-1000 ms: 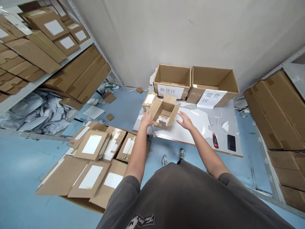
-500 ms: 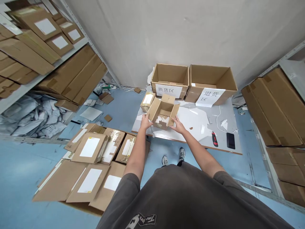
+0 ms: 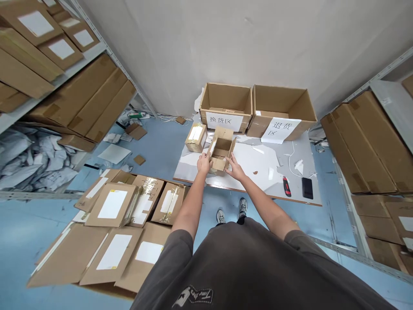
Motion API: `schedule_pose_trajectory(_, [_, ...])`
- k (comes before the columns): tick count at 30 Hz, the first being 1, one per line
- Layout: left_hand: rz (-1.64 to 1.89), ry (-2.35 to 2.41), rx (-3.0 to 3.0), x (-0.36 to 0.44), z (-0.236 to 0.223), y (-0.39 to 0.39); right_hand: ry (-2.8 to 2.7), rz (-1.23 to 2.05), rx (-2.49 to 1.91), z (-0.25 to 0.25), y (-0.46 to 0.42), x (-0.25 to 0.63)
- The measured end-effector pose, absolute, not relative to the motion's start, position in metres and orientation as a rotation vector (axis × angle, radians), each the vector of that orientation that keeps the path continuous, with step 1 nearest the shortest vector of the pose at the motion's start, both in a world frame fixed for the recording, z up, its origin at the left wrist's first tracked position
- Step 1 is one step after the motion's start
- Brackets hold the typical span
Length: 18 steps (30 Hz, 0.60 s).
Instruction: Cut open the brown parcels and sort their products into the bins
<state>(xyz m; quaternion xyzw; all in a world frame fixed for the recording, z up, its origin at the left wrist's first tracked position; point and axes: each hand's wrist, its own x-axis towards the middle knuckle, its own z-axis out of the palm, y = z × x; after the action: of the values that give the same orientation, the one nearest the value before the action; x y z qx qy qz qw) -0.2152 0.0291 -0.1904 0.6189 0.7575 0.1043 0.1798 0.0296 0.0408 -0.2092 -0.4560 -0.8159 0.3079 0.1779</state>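
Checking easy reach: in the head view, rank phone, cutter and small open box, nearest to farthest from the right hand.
1. Small open box, left, at the right hand
2. Cutter, to the hand's right
3. Phone, farther right, past the cutter

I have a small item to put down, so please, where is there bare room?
Bare: the white tabletop between the right hand and the brown scrap, and the blue floor between the tabletop's left edge and the brown square. Crowded: the tabletop's left end, with the open box and taped box, and around the cable and phone.
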Motion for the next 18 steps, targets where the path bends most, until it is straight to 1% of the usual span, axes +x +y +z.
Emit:
schedule_pose_trajectory(5, [0.155, 1.989, 1.761, -0.211, -0.205, 0.014, -2.254, 0.951, -1.223, -0.214, 0.042, 0.012])
schedule_pose_trajectory(11, [0.188, 1.885, 1.778, -0.229, -0.22, 0.011, -2.358, 1.012, -1.244, -0.235, 0.044, -0.005])
schedule_pose_trajectory(14, [0.169, 1.891, 1.735, -0.236, -0.225, 0.014, -2.413, 0.954, -1.378, -0.245, 0.041, -0.009])
schedule_pose_trajectory(18, [0.13, 1.856, 1.676, -0.236, -0.233, 0.013, -2.286, 0.868, -1.653, -0.256, 0.033, -0.01])
